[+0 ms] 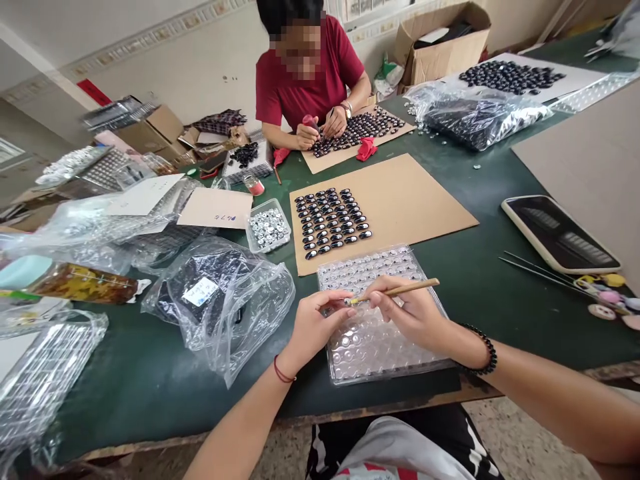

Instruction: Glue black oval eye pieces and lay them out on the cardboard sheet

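My right hand (407, 310) pinches a thin wooden-handled brush (400, 290), its tip pointing left toward my left hand (315, 323). My left fingers are pinched together at the brush tip on something too small to make out. Both hands hover over a clear plastic blister tray (373, 347) of small round pieces near the table's front edge. Beyond it, several dark oval pieces (330, 220) lie in rows on a brown cardboard sheet (415, 197).
A small clear tub of silvery pieces (267, 227) and crumpled plastic bags (225, 293) lie left. A phone (560, 233) lies right. Another person in a red shirt (310, 77) works across the green table (470, 280) over more dark pieces on cardboard.
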{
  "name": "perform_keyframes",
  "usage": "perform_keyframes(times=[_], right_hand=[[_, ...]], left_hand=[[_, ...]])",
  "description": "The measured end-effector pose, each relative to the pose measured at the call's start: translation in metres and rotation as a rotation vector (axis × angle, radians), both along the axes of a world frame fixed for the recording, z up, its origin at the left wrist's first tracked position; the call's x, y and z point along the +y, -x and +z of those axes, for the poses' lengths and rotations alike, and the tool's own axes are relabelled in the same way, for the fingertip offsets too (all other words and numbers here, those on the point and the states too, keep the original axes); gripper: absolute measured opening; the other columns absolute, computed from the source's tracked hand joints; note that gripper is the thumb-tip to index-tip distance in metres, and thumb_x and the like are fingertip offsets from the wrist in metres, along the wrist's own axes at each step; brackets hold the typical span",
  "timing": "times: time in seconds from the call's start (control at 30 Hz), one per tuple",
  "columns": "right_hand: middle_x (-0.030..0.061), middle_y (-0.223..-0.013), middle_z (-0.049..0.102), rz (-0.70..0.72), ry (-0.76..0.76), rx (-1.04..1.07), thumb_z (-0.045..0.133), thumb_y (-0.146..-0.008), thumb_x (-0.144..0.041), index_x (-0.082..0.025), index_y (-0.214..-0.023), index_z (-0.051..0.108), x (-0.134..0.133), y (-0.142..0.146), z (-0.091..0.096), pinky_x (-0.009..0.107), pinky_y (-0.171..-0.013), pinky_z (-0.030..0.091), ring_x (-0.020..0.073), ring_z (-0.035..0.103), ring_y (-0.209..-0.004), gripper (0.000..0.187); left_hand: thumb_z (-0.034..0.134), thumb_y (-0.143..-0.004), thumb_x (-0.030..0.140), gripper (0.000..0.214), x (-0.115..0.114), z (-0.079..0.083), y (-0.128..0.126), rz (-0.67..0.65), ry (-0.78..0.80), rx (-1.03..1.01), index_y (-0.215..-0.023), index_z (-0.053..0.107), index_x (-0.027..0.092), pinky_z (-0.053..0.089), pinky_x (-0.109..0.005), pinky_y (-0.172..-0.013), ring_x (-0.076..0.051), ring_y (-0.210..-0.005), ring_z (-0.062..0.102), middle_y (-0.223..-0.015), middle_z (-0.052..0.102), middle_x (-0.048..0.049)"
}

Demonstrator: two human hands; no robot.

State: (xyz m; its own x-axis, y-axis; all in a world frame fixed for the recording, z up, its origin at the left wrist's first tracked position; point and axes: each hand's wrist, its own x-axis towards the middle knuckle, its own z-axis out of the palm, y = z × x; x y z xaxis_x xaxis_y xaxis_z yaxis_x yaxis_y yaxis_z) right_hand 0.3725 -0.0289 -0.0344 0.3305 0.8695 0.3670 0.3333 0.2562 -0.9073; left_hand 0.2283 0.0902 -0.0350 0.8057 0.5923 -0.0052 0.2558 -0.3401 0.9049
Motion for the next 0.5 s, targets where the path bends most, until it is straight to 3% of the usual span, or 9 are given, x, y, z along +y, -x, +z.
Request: perform_keyframes(times=[0.17, 0.27, 0.33, 0.43, 0.5], right_hand=[[-0.0010, -0.066, 0.052, -0.029, -0.086, -0.138, 0.047, -0.085, -0.015, -0.017, -0.081, 0.055, -0.004, -0.002, 0.000, 0.021, -0.052, 0.035, 0.0077, 0.045, -0.056, 0.009], [-0.0016, -0.064, 0.050, -0.053, -0.112, -0.149, 0.046, -0.085, -0.013, -0.017, -0.080, 0.054, -0.007, -0.002, 0.001, 0.021, -0.053, 0.035, 0.0076, 0.044, -0.055, 0.009], [-0.0017, -0.063, 0.049, -0.047, -0.118, -0.170, 0.046, -0.085, -0.011, -0.017, -0.080, 0.053, -0.009, 0.000, 0.002, 0.021, -0.052, 0.035, 0.0078, 0.043, -0.055, 0.010], [-0.0008, -0.064, 0.050, -0.018, -0.157, -0.253, 0.045, -0.084, -0.009, -0.016, -0.080, 0.052, -0.012, 0.002, 0.003, 0.022, -0.053, 0.035, 0.0083, 0.045, -0.056, 0.011], [0.0000, -0.066, 0.052, 0.008, -0.206, -0.326, 0.046, -0.083, -0.007, -0.016, -0.081, 0.051, -0.015, 0.003, 0.005, 0.022, -0.055, 0.037, 0.0087, 0.046, -0.058, 0.011]], left_hand=[[0.068, -0.069, 0.026, 0.020, 0.003, -0.002, 0.001, 0.046, -0.096, 0.025, -0.088, 0.069, 0.018, 0.049, -0.025, -0.065, -0.014, -0.067, 0.060, -0.079, 0.068, -0.0036], [0.069, -0.069, 0.030, 0.022, 0.027, 0.007, 0.001, 0.098, -0.117, 0.012, -0.088, 0.069, 0.019, 0.049, -0.026, -0.068, -0.014, -0.067, 0.059, -0.077, 0.067, -0.0028], [0.068, -0.069, 0.035, 0.029, 0.053, 0.017, 0.003, 0.211, 0.025, -0.100, -0.092, 0.068, 0.017, 0.049, -0.026, -0.067, -0.013, -0.064, 0.059, -0.074, 0.066, -0.0034], [0.058, -0.077, 0.042, 0.038, 0.083, 0.030, 0.010, 0.423, 0.431, -0.361, -0.106, 0.061, 0.017, 0.048, -0.020, -0.055, -0.008, -0.057, 0.057, -0.090, 0.066, -0.0063], [0.056, -0.079, 0.042, 0.040, 0.085, 0.031, 0.018, 0.396, 0.533, -0.305, -0.110, 0.058, 0.017, 0.048, -0.019, -0.052, -0.007, -0.057, 0.058, -0.096, 0.065, -0.0080]])
